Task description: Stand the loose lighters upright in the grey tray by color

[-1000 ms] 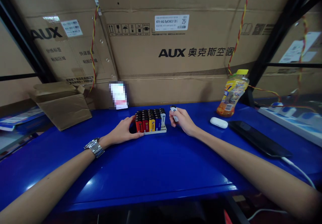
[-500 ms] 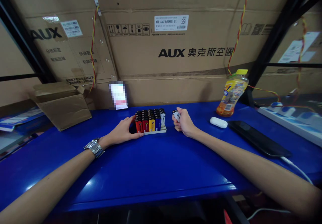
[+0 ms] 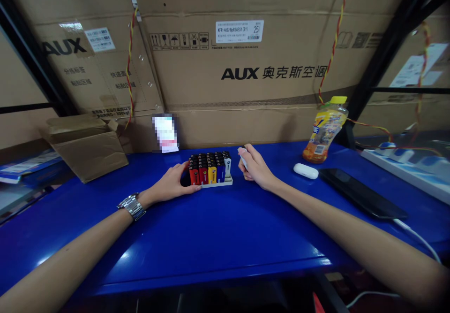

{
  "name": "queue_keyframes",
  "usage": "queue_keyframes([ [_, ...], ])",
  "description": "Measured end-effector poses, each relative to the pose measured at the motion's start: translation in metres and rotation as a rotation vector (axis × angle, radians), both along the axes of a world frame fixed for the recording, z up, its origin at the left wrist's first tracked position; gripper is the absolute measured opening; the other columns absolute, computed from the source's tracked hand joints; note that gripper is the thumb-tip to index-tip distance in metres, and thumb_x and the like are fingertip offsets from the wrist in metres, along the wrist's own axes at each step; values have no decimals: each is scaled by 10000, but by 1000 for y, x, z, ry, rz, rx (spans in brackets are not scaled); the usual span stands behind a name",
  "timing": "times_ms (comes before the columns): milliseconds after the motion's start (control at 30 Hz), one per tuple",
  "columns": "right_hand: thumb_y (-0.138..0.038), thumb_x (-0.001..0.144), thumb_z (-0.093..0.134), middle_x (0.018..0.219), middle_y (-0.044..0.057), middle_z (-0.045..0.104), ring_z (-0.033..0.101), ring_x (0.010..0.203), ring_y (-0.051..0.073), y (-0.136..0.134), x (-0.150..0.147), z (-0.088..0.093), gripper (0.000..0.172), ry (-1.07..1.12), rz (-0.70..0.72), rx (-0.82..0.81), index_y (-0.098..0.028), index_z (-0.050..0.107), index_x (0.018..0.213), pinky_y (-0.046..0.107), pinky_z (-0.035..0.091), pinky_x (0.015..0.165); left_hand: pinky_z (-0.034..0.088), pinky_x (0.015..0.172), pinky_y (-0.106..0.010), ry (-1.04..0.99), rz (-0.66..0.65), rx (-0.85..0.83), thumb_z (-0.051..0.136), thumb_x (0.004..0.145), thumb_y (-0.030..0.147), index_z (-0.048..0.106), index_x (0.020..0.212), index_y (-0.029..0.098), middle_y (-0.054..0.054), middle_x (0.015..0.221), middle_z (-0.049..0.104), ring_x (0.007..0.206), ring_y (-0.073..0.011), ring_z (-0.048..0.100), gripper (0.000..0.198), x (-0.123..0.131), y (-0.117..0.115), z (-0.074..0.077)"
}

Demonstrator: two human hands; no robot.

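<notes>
Rows of upright lighters in red, yellow, blue and white (image 3: pixel 212 174) stand in a pale tray (image 3: pixel 218 183) on the blue table (image 3: pixel 211 238). The front right slot of the tray holds no lighter. My left hand (image 3: pixel 172 182) grips the tray's left end, thumb at the front corner and fingers round the side. To the right of the tray, my right hand (image 3: pixel 258 167) is closed on a white lighter (image 3: pixel 243 155), held just above the table. Its fingers hide most of that lighter.
An open cardboard box (image 3: pixel 87 153) sits at the left. Behind leans a lit phone (image 3: pixel 166 133). On the right are a drink bottle (image 3: pixel 324 130), a white earphone case (image 3: pixel 305 171), a black phone (image 3: pixel 362 193) with cable, and a power strip (image 3: pixel 411 170). Large cartons (image 3: pixel 274 111) back the table.
My right hand has turned and risen slightly, so less of the white lighter's face shows. My left hand and the tray have stayed in place.
</notes>
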State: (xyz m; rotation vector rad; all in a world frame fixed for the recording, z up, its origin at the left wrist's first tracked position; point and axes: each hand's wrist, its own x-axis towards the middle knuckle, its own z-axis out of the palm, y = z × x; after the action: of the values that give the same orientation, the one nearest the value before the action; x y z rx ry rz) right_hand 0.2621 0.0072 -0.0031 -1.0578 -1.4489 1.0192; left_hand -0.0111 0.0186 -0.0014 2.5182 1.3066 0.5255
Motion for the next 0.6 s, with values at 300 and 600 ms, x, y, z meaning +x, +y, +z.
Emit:
queue_keyframes([
  [300,-446,831,566,698,-6,500,409,588,110,5,12,5,280,-418,-84,497,-180,641,878,259,351,551,420,886,-452,-2,-9,13,580,715,631,428,1313,169,-153,1226,577,1054,-321,559,771,0,0,-1],
  [600,-412,822,583,632,-28,499,450,547,110,2,6,0,286,-356,90,350,-160,603,957,273,394,548,415,888,-455,8,2,-6,586,707,632,428,1315,154,-159,1254,564,1070,-332,549,789,2,-1,0],
])
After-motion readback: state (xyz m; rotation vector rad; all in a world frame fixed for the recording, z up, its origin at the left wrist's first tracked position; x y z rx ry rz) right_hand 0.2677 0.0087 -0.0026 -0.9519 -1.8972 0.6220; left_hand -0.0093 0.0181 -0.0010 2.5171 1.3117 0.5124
